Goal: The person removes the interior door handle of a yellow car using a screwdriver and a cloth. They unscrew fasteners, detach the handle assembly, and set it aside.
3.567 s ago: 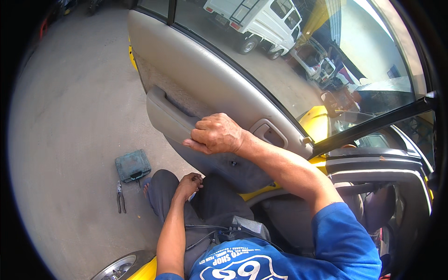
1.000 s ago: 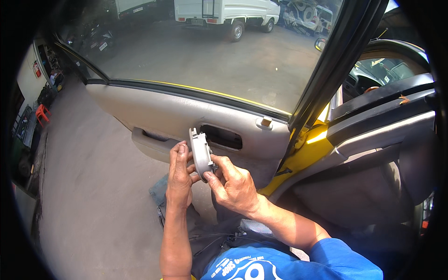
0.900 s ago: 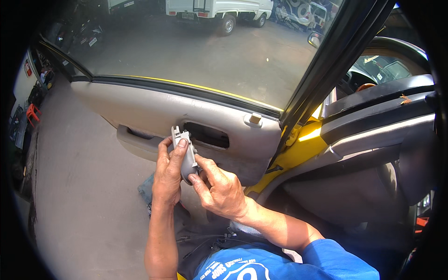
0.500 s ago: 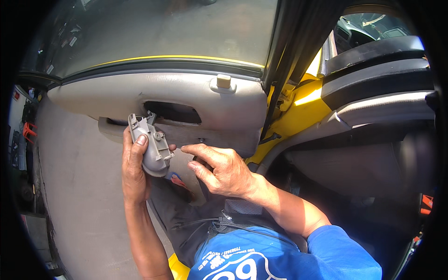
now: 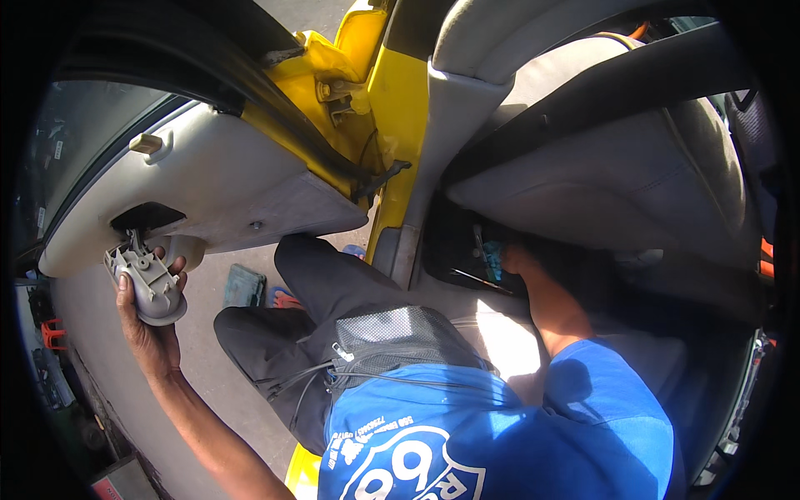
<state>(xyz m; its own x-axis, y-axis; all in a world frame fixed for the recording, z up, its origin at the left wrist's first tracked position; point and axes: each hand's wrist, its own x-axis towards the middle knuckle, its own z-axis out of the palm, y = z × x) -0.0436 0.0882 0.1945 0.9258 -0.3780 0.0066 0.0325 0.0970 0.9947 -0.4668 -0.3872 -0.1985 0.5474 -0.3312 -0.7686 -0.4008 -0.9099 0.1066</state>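
A grey plastic inner door handle housing is gripped in my left hand, its moulded clips and ribs facing up. It is held just in front of the beige door panel, below the dark opening in it. My right hand reaches down to the shaded car floor by the seat, touching or right beside a blue-green object. A metal tool and a thin rod lie next to it. Shade hides how those fingers are placed.
The yellow door pillar stands between the open door and the grey seat. A beige knob juts from the door panel. A dark flat block lies on the ground by my foot. A red stool is at far left.
The view has swung right toward the car interior. My right hand has left the handle housing's side and gone down to the car floor. My left hand still holds the housing.
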